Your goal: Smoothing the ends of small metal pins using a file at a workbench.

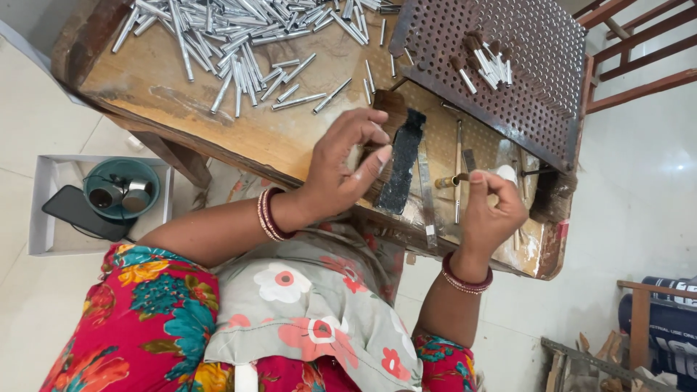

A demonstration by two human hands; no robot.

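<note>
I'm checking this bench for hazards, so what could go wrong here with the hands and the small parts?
1. The right hand pinches a small metal tube by its end; that grip might slip.
2. The loose metal tubes lie near the wooden table edge and could roll off.
3. The left hand pinches a tuft of brown bristles; hairs may scatter.

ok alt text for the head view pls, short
Seen from above, a person at a wooden workbench pinches brown bristles in the left hand and holds a small metal tube in the right hand. Loose metal tubes cover the bench.
</note>
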